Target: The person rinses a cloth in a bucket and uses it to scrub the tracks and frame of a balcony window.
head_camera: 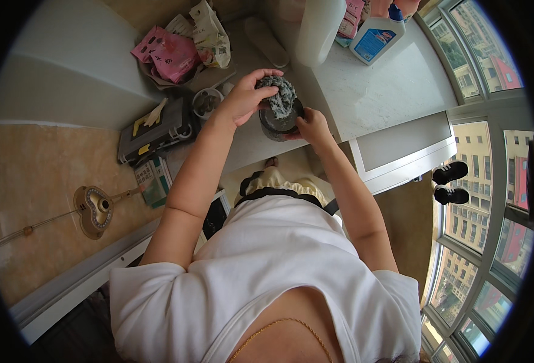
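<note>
My left hand (249,97) grips a clump of grey, damp-looking shaggy material (281,96), perhaps a cloth or scrubber; its exact kind is unclear. The clump is over the mouth of a dark round container (276,131), partly covering it. My right hand (311,127) holds the container's right rim, with the thumb at the edge. Both hands are above the near part of a grey countertop (244,147). How far the container's base is from the counter cannot be told.
A pink bag (169,54) stands in a box at the back left. Nearer are a small white tub (207,102) and a black toolbox (151,131). On the raised white surface stand a large pale bottle (319,34) and a cleaner bottle with a blue cap (378,38). Windows line the right.
</note>
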A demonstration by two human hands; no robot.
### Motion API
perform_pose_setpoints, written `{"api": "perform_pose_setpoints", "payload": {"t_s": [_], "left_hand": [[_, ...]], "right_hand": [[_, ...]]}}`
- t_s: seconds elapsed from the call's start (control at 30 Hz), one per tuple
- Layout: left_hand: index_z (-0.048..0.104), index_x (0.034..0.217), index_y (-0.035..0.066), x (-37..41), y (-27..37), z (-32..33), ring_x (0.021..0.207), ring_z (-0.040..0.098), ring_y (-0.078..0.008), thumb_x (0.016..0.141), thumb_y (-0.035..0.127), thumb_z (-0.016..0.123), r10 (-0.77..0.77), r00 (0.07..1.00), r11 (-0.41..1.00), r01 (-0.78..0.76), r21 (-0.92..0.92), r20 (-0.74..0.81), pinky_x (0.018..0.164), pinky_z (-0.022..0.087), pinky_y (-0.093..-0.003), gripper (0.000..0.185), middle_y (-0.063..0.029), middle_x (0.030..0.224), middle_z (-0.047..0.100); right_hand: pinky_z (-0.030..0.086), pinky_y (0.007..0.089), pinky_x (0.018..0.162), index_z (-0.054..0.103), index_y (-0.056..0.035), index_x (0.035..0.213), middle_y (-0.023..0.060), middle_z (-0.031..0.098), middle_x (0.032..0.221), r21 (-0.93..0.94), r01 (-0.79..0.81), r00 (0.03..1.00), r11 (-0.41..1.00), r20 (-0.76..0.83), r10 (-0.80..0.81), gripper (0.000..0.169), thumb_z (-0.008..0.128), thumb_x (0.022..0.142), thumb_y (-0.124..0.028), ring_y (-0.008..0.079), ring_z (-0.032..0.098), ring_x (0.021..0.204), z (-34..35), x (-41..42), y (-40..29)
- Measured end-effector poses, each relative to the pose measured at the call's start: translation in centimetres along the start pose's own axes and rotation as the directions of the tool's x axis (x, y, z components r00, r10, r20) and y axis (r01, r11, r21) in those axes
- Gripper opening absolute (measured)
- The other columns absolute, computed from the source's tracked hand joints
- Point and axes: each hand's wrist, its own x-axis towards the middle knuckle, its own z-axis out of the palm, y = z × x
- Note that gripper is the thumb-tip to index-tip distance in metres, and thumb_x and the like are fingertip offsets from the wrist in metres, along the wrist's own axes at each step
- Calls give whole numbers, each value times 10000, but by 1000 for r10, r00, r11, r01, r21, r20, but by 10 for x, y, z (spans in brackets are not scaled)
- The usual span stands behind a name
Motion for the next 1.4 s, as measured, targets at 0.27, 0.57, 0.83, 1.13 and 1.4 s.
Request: {"api": "perform_pose_setpoints", "payload": {"t_s": [0.27, 0.57, 0.83, 1.13, 1.4], "left_hand": [[500, 1157, 96, -5, -82, -32, 943, 551, -169, 839, 18, 499, -179, 971, 950, 129, -284, -158, 742, 500, -349, 328, -46, 1074, 526], [503, 1153, 76, -2, -92, -24, 963, 541, -166, 863, 78, 499, -214, 963, 896, 127, -425, -164, 792, 490, -346, 290, -51, 1069, 521], [516, 1034, 41, 15, -121, -3, 881, 519, -124, 909, 317, 522, 27, 890, 997, 8, 75, -456, 728, 438, -267, 303, -42, 951, 543], [528, 999, 21, 23, -131, 2, 812, 531, -141, 923, 306, 491, 259, 782, 861, 79, 502, -568, 721, 434, -277, 297, -73, 877, 582], [533, 949, 17, 23, -130, 2, 734, 588, -257, 920, 311, 473, 351, 761, 785, 78, 614, -545, 671, 453, -342, 301, -130, 803, 613]], "right_hand": [[538, 363, 561, 528, 77, 1043, 212, 621, 738, -188, 63, 992, 980, -98, -83, 295, 493, 781, -57, 302, 657, 638, -4, 37, 123], [494, 364, 773, 507, -10, 1179, 197, 536, 1143, -508, 342, 885, 790, -108, -452, 351, 552, 845, -110, 339, 576, 973, 25, -13, 0], [505, 321, 704, 558, -48, 1132, 150, 581, 1001, -424, 423, 881, 801, -13, -473, 397, 657, 747, -37, 279, 606, 864, 28, -2, 5], [495, 319, 668, 565, -18, 929, 140, 602, 868, -357, 440, 883, 824, 5, -470, 268, 660, 682, 25, 259, 621, 756, 19, 16, 8], [493, 291, 655, 559, 4, 902, 110, 626, 800, -269, 361, 927, 893, -2, -376, 229, 675, 705, 7, 192, 623, 718, 22, 18, 14]]}}
